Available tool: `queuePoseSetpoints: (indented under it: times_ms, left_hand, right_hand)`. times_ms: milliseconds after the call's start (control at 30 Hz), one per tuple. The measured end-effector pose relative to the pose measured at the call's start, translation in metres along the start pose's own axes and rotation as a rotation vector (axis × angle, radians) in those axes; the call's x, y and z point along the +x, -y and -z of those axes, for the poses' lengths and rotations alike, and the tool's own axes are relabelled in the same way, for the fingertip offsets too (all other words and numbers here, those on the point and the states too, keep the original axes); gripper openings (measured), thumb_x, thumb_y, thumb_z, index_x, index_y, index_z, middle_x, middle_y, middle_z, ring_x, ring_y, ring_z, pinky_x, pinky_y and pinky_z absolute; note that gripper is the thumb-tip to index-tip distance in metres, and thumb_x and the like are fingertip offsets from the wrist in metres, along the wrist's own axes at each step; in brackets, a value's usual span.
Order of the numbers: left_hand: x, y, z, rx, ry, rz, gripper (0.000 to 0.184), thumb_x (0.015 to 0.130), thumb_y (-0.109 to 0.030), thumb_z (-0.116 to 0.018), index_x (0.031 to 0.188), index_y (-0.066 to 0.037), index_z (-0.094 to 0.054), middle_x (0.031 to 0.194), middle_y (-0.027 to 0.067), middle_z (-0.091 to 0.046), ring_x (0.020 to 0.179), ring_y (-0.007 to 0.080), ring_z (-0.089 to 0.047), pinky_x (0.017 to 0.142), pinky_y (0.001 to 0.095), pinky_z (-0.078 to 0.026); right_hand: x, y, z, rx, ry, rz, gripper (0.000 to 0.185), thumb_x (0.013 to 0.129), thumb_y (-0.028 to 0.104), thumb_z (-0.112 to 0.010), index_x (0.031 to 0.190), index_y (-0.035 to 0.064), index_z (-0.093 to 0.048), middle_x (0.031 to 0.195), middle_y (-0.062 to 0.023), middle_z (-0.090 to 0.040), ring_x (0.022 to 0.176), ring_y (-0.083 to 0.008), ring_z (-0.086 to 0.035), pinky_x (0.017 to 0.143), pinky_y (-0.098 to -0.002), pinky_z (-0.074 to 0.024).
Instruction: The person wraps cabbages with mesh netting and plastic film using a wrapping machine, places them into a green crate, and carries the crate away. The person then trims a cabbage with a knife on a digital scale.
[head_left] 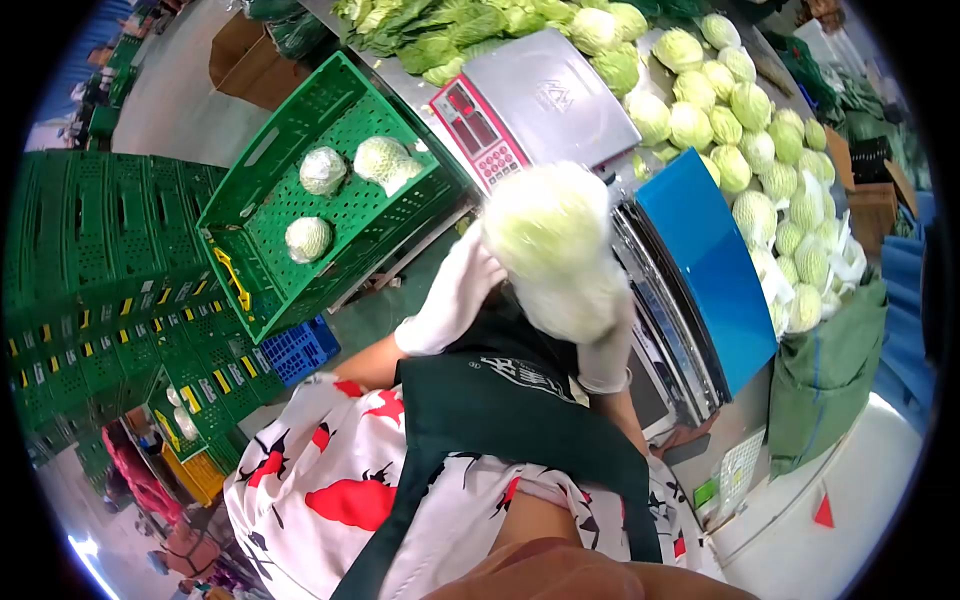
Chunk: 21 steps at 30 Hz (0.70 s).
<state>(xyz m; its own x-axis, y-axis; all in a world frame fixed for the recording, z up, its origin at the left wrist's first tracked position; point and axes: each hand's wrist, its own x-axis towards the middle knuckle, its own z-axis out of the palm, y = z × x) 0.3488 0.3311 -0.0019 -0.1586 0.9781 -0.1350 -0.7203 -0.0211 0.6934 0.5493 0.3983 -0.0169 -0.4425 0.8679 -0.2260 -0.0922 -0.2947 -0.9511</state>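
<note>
A pale green cabbage (548, 225) in clear plastic film is held up before my apron, its lower part white and smeared by motion. My left hand (462, 285), in a white glove, grips its left side, the fingertips partly hidden behind it. At the lower right, my right hand (608, 345), also gloved, closes round the film-covered end; its fingers are blurred. Just beyond the cabbage lies a digital scale (548, 95) with a red-edged keypad. Beside my right hand stands a blue-topped machine (708, 270) with metal bars along its side.
To the left, a green crate (345, 75) holds several wrapped cabbages (323, 172). Stacked green crates (100, 250) stand farther left. Many loose cabbages (735, 120) cover the table at the right, some in netting. Cabbage leaves (430, 35) lie behind the scale.
</note>
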Motion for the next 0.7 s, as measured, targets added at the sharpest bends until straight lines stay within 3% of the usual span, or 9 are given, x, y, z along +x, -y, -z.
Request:
queuePoseSetpoints:
  times_ms: [33,100,200,233,300,333,467,567,700]
  left_hand:
    - [-0.006,-0.006,0.013,0.076,0.107,-0.143,0.074,0.104,-0.047,-0.042,0.156,-0.001,-0.015,0.155,0.0141,-0.037,0.14,0.0263,-0.04,0.117,0.0401,-0.028]
    - [-0.004,-0.017,0.024,0.436,-0.143,-0.413,0.067,0.105,-0.043,-0.042,0.154,-0.002,-0.023,0.15,0.0151,-0.044,0.136,0.0244,-0.046,0.113,0.0393,-0.035]
    - [-0.001,-0.079,0.089,0.039,-0.44,-0.106,0.053,0.104,-0.038,-0.043,0.143,-0.002,-0.042,0.139,0.0139,-0.055,0.123,0.0235,-0.058,0.104,0.0399,-0.048]
    - [0.001,-0.094,0.12,-0.09,-0.472,-0.098,0.048,0.104,-0.037,-0.043,0.138,-0.002,-0.047,0.134,0.0134,-0.059,0.118,0.0239,-0.062,0.101,0.0409,-0.052]
    - [-0.005,-0.121,0.216,-0.152,-0.438,0.035,0.047,0.105,-0.036,-0.043,0.138,-0.003,-0.048,0.131,0.0129,-0.061,0.116,0.0262,-0.063,0.099,0.0436,-0.054]
    - [-0.007,-0.131,0.25,-0.163,-0.45,0.081,0.047,0.105,-0.037,-0.042,0.138,-0.004,-0.048,0.13,0.0135,-0.062,0.115,0.0268,-0.064,0.098,0.0444,-0.054]
    - [-0.014,-0.125,0.396,-0.32,-0.482,0.301,0.046,0.105,-0.04,-0.042,0.135,-0.007,-0.054,0.127,0.0126,-0.065,0.113,0.0292,-0.064,0.101,0.046,-0.051]
    - [-0.009,-0.085,0.467,0.153,-0.727,0.514,0.049,0.098,-0.039,-0.058,0.132,-0.003,-0.058,0.125,0.0105,-0.066,0.11,0.0249,-0.065,0.097,0.04,-0.053]
    - [0.006,-0.039,0.47,0.686,-0.79,0.246,0.074,0.094,-0.038,-0.067,0.146,0.006,-0.038,0.144,0.0135,-0.051,0.129,0.0227,-0.049,0.111,0.0343,-0.036]
  right_hand:
    - [0.008,0.004,-0.021,-0.028,0.071,0.038,0.068,0.099,0.043,-0.05,0.149,-0.0001,-0.034,0.147,-0.0147,-0.045,0.134,-0.0263,-0.045,0.112,-0.0388,-0.0354]
    - [0.018,0.014,-0.064,-0.124,0.247,0.119,0.069,0.094,0.024,-0.064,0.148,-0.0042,-0.031,0.151,-0.0195,-0.036,0.136,-0.0284,-0.04,0.113,-0.0364,-0.0331]
    - [0.031,0.024,-0.1,-0.383,0.564,0.044,0.082,0.091,0.029,-0.071,0.153,-0.001,-0.026,0.156,-0.0247,-0.029,0.143,-0.0321,-0.033,0.116,-0.0379,-0.0278]
    - [0.038,0.02,-0.103,-0.401,0.502,0.057,0.076,0.092,0.027,-0.07,0.151,-0.0012,-0.031,0.153,-0.0236,-0.037,0.137,-0.0292,-0.042,0.113,-0.0365,-0.0336]
    - [0.051,0.027,-0.103,-0.032,0.346,-0.274,0.063,0.095,0.022,-0.066,0.146,-0.0023,-0.039,0.145,-0.0197,-0.049,0.128,-0.0234,-0.052,0.107,-0.0337,-0.0415]
    - [0.058,0.023,-0.097,0.023,0.282,-0.223,0.05,0.098,0.015,-0.061,0.142,-0.0035,-0.045,0.137,-0.0164,-0.056,0.119,-0.018,-0.059,0.099,-0.0296,-0.0477]
    - [0.067,0.007,-0.063,0.183,0.183,-0.328,0.038,0.103,0.018,-0.053,0.134,-0.0043,-0.053,0.125,-0.0148,-0.062,0.111,-0.0196,-0.064,0.092,-0.0285,-0.0523]
    - [0.062,0.0,-0.044,0.229,0.054,-0.386,0.035,0.103,0.021,-0.053,0.128,-0.0029,-0.057,0.121,-0.013,-0.064,0.107,-0.0186,-0.066,0.09,-0.0291,-0.0531]
    - [0.058,-0.005,-0.027,0.232,-0.079,-0.344,0.033,0.103,0.023,-0.053,0.125,-0.0008,-0.059,0.118,-0.011,-0.065,0.104,-0.0172,-0.066,0.089,-0.0291,-0.0526]
